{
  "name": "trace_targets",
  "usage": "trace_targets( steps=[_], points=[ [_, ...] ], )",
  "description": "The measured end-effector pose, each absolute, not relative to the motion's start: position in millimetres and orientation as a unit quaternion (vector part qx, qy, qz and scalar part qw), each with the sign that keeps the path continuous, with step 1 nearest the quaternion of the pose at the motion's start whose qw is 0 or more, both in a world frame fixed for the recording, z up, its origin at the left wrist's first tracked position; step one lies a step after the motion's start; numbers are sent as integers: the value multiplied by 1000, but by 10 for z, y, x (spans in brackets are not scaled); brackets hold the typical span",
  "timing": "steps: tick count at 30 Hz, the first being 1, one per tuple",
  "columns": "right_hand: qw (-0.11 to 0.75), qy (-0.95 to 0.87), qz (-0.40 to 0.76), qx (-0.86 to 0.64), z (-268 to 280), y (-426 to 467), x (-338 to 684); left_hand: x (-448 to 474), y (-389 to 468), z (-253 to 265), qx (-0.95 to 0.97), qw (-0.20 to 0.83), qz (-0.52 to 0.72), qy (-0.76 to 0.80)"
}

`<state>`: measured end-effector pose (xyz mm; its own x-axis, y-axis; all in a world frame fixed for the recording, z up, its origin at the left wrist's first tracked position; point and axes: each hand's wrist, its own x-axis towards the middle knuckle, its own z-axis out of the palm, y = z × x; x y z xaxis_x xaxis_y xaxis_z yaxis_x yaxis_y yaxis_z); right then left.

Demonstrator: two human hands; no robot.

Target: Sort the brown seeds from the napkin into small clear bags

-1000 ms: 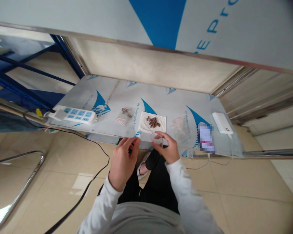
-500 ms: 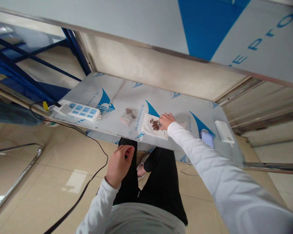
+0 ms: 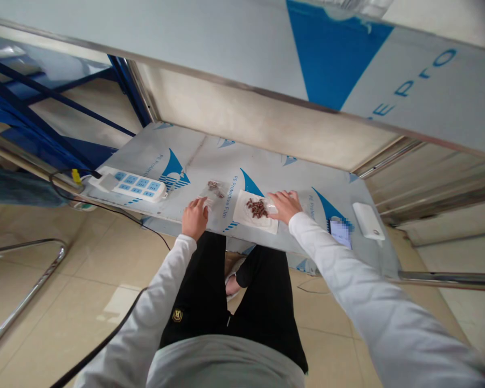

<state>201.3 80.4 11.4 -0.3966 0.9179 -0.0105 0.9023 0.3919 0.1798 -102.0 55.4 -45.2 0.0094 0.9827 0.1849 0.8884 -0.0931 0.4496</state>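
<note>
My left hand (image 3: 194,218) is at the front edge of the lower shelf, palm down, with its fingers bent together. Thin pale sticks (image 3: 209,202) lie right at its fingertips, partly covered. Just beyond them is a small clear bag (image 3: 215,188) with brown pieces inside. A heap of small brown pieces (image 3: 257,208) rests on a square white paper or cloth (image 3: 242,214). At that sheet's right edge, my right hand (image 3: 285,206) has its fingers closed on what looks like clear plastic film, probably a bag; its shape is hard to make out.
A white power strip (image 3: 139,186) lies at the shelf's left end, its black cable (image 3: 125,318) hanging down. To the right are a phone-like object (image 3: 340,233) and a white box (image 3: 367,221). An upper shelf (image 3: 186,43) overhangs the back.
My left hand has moved forward from above my lap to the sticks on the shelf. My right hand has shifted slightly right, off the brown pieces, which now lie more exposed.
</note>
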Motion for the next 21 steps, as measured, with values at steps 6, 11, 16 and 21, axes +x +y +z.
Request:
trace_targets(
  steps=[6, 11, 16, 21],
  points=[
    [-65, 751, 12, 657, -54, 558, 2464, -1103, 928, -713, 764, 90, 149, 621],
    [-128, 717, -13, 685, -210, 503, 2633, -1167, 898, -693, 784, 95, 125, 601],
    [-152, 619, -6, 771, -328, 455, 2855, -1194, 861, -575, 787, 93, 92, 603],
    [-176, 562, 7, 808, -450, 242, 2976, -1151, 841, -379, 744, 72, 84, 659]
  ],
)
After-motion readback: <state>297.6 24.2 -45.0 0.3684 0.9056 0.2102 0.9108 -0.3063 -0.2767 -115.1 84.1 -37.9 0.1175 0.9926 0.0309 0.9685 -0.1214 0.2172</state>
